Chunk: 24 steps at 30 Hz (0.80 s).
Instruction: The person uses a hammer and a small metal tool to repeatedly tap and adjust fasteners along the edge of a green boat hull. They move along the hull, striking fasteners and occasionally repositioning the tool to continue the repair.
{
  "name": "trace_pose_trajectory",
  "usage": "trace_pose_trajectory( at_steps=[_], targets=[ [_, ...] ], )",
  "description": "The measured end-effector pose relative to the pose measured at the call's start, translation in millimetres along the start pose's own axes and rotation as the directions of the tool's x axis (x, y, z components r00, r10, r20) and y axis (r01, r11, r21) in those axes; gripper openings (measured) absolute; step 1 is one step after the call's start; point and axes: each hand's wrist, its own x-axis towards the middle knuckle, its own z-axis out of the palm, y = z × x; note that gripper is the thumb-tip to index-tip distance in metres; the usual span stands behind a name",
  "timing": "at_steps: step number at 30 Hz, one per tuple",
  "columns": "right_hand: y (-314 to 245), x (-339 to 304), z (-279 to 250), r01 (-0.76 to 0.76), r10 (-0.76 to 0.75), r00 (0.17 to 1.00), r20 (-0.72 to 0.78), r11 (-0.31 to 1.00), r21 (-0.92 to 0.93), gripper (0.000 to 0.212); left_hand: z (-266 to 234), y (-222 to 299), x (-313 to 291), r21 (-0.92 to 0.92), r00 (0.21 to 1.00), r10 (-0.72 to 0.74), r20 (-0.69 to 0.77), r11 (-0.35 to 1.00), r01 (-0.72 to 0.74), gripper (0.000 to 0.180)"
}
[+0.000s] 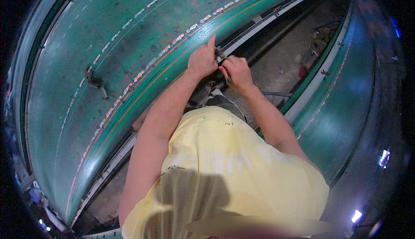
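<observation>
My left hand (203, 61) is at the near edge of a long green table (147, 36). Its index finger points away over the green surface while the other fingers curl down by the edge. Close on its right, my right hand (237, 72) is closed around a small tool with a dark handle (229, 79); its exact kind is unclear. Between both hands, a small brownish metal piece (220, 53) sits against the pale metal rail (246, 37) along the table's side. My fingers partly hide that piece.
A dark metal tool or clamp (97, 84) lies on the table at the left. Rows of pale, smudged marks (173, 43) run lengthwise. Right of me is a gap with a grey floor (276, 57), then a second green table (341, 92) with its own rail.
</observation>
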Motion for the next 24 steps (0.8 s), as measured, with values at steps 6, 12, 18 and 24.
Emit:
trace_pose_trajectory(
  at_steps=[6,12,18,24],
  targets=[
    [7,19,-17,0.009,0.015,0.991,-0.136,0.985,0.171,0.006,-4,-4,-5,-0.035,0.999,0.02,-0.026,0.999,-0.021,0.107],
    [31,15,-9,0.182,-0.119,0.961,-0.252,0.952,0.245,0.006,-5,1,-7,-0.033,0.999,0.028,-0.043,0.999,-0.03,0.109],
    [50,24,-8,-0.056,0.008,0.995,0.104,0.879,0.473,0.004,-9,9,-10,-0.033,0.997,0.029,-0.074,0.999,-0.032,0.092],
    [98,-22,1,-0.291,0.287,0.953,0.099,0.767,0.572,0.012,0,6,-12,0.151,0.966,0.256,-0.043,0.957,-0.248,0.077]
  ],
)
